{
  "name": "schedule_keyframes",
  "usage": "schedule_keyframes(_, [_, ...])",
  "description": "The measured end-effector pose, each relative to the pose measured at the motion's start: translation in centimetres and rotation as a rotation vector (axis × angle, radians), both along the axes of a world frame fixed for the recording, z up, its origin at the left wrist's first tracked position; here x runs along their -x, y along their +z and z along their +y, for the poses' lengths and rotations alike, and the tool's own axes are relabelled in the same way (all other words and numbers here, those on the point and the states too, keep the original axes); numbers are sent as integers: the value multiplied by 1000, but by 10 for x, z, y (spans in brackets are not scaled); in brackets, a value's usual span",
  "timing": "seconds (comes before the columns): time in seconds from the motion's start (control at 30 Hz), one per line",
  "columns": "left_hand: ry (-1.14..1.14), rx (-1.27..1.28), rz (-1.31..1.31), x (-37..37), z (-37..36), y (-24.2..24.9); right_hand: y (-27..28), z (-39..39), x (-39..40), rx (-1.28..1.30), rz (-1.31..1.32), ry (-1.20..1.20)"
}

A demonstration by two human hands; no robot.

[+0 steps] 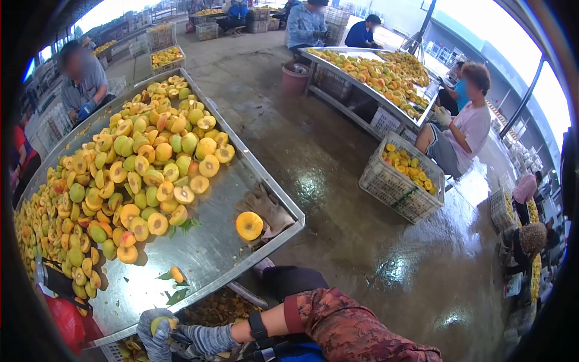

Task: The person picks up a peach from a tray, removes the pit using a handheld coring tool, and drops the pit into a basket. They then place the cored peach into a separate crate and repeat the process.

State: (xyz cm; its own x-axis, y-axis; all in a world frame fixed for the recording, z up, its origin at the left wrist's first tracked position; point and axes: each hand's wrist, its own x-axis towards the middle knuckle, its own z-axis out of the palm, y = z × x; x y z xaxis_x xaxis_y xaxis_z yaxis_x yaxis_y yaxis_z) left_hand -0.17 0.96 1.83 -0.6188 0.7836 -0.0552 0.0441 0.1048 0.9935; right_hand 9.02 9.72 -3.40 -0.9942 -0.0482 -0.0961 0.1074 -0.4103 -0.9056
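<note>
My left hand (151, 336), in a grey knitted glove, is at the bottom left below the metal table's edge, its fingers wrapped round a yellow-green fruit (160, 326). Right beside it is my right hand (202, 339), in a grey striped glove with a black band on the wrist. Its fingers are closed near the fruit; a small dark thing shows there, too unclear to name. Above both hands, the metal table (211, 253) bears a large heap of halved yellow and green fruit (145, 157). A single fruit half (249, 225) lies near the right corner.
A crumpled glove (268, 211) lies at the table corner. Below the edge is a container of cut pieces (220, 308). A red bag (63, 320) hangs at the left. People sit at another fruit-laden table (362, 117), with a crate (401, 187) beside it. One person (87, 84) sits across.
</note>
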Motion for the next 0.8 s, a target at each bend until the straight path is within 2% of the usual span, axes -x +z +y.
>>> schedule_keyframes(0.03, [0,2,-5,5,2,-2,4,6,-1,2,-5,0])
schedule_keyframes(0.1, [-55,0,-30,14,3,-4,18,20,-1,293,-333,325])
schedule_keyframes(0.13, [151,-79,-76,4,4,-10,19,25,-2,326,-347,373])
schedule_keyframes(0.17, [139,26,-147,14,2,-18,11,28,-2,649,-302,415])
schedule_keyframes(0.2, [41,50,-68,22,4,-21,-1,27,-2,996,-288,465])
schedule_keyframes(0.23, [-87,223,-140,26,14,-4,-10,18,1,1360,-311,506])
schedule_keyframes(0.27, [156,43,-398,30,-10,-42,-12,17,3,780,-269,151])
schedule_keyframes(0.3, [-140,225,0,28,11,-13,12,30,-1,774,-325,175])
schedule_keyframes(0.33, [-164,127,148,23,18,5,30,38,-3,340,-248,189])
schedule_keyframes(0.37, [-118,-21,-166,36,17,-23,3,32,-1,175,-228,165])
schedule_keyframes(0.4, [-148,41,-146,40,15,-18,2,28,3,-19,-189,145])
schedule_keyframes(0.43, [-200,90,-129,40,18,-14,23,31,-2,166,-344,225])
schedule_keyframes(0.5, [-224,87,-125,45,23,-15,9,23,2,-112,-208,47])
schedule_keyframes(0.53, [-262,76,-127,46,24,-15,9,24,2,-110,-211,51])
schedule_keyframes(0.6, [-237,88,-87,46,26,-11,17,29,2,95,-319,95])
schedule_keyframes(0.73, [-165,55,-51,43,26,-19,26,38,2,303,-328,184])
schedule_keyframes(0.77, [-152,22,-21,41,25,-21,20,34,2,307,-334,187])
schedule_keyframes(0.8, [-158,10,5,39,24,-23,13,28,4,45,-289,105])
